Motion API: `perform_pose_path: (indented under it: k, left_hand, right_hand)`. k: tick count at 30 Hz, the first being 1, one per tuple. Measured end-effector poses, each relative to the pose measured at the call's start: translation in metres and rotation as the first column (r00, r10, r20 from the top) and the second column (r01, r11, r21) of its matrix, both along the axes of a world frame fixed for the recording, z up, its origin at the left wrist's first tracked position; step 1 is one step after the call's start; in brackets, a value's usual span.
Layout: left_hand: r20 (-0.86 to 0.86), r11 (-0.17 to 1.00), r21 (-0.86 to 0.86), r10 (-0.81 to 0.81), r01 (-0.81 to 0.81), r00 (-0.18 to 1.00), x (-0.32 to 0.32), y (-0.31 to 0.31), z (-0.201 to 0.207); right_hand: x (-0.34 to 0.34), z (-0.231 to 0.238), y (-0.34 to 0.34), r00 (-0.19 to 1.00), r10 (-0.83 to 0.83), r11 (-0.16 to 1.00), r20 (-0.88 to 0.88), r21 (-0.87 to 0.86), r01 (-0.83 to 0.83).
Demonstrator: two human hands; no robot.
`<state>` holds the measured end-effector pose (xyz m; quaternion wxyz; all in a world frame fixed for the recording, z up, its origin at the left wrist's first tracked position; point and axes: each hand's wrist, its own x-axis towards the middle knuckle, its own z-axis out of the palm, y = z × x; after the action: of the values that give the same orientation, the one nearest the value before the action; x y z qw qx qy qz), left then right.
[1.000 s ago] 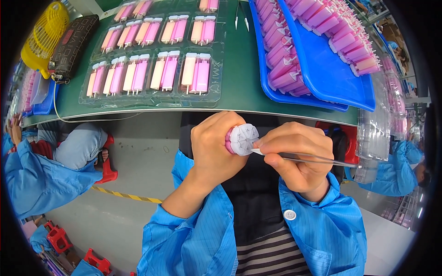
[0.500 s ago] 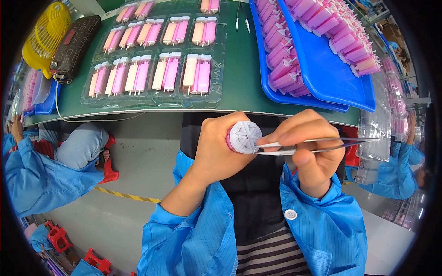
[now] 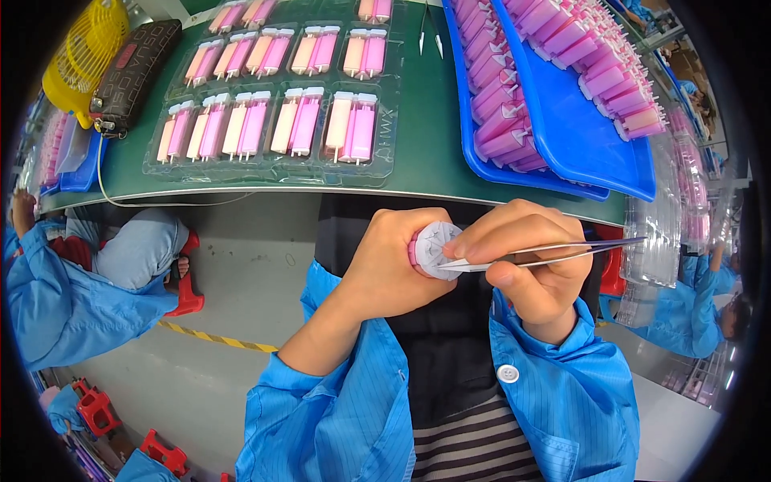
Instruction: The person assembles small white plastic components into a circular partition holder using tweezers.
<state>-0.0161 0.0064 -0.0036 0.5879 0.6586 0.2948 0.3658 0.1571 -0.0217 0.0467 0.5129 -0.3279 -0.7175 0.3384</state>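
Note:
My left hand (image 3: 384, 261) is wrapped round a bundle of pink pieces, whose round white end (image 3: 434, 251) of wedge-shaped parts faces up. Only a pink rim shows beneath that end; my fingers hide the rest. My right hand (image 3: 534, 257) pinches a pair of metal tweezers (image 3: 467, 266) with white tips. Those tips are pressed together and lie at the right side of the white end. Whether something small is between them cannot be made out. Both hands are close together just in front of the table edge.
A clear plastic tray (image 3: 269, 173) holds paired cream and pink pieces on the green table (image 3: 426, 153). Stacked blue trays (image 3: 594, 157) hold rows of pink pieces. Other tweezers (image 3: 431, 32), a dark pouch (image 3: 140, 76) and a yellow basket (image 3: 84, 60) lie farther back. People sit at both sides.
The tweezers' tips have come together; they stood apart before. My left hand and the bundle have shifted slightly right, and the white end is tilted more toward the right.

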Motion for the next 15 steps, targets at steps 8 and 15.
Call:
perform_pose_path:
  k: [8, 15]
  left_hand:
    - [-0.002, 1.000, -0.024, -0.003, 0.003, 1.000, -0.0003, -0.0010, 0.0001]
    - [0.025, 1.000, 0.014, -0.017, 0.016, 1.000, 0.0008, -0.0021, -0.0042]
  right_hand:
    - [-0.0005, 0.0001, -0.0016, 1.000, -0.021, 1.000, 0.002, 0.004, 0.021]
    - [0.0013, -0.0014, -0.0028, 1.000, -0.021, 1.000, 0.012, 0.012, 0.021]
